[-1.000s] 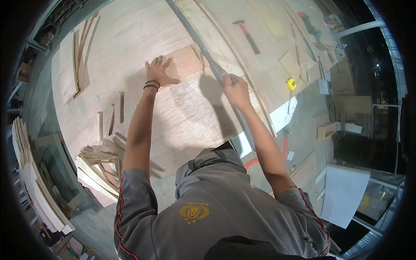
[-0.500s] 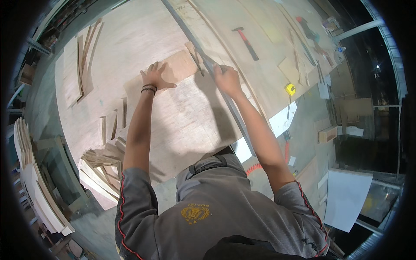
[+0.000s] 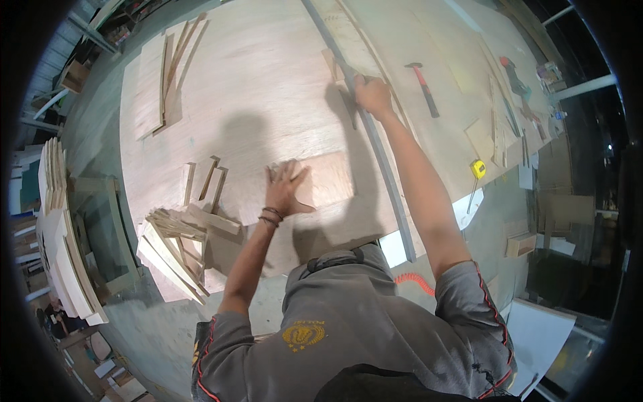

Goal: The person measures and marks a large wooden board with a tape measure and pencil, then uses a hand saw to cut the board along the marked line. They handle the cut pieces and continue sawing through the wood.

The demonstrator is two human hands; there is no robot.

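Observation:
My left hand [image 3: 284, 189] lies flat with its fingers spread on a thin rectangular plywood piece [image 3: 329, 175]. That piece rests on a large pale plywood sheet [image 3: 268, 80], near my body. Farther off on the right, my right hand [image 3: 372, 95] is closed round a long grey straight bar [image 3: 383, 153], which runs from the far edge toward my waist. A short wood block [image 3: 329, 61] sits just left of the bar, by my right hand. The right fingertips are partly hidden.
To the right lie a red-and-black hammer [image 3: 423, 90] and a yellow tape measure [image 3: 477, 169]. A pile of wood strips [image 3: 177, 228] occupies the near left; longer strips [image 3: 175, 67] lie at the far left. A red coiled hose [image 3: 415, 281] hangs near the front edge.
My left hand and the plywood piece have come toward my body, away from the bar. My right hand stays on the bar. The whole view has shifted a little.

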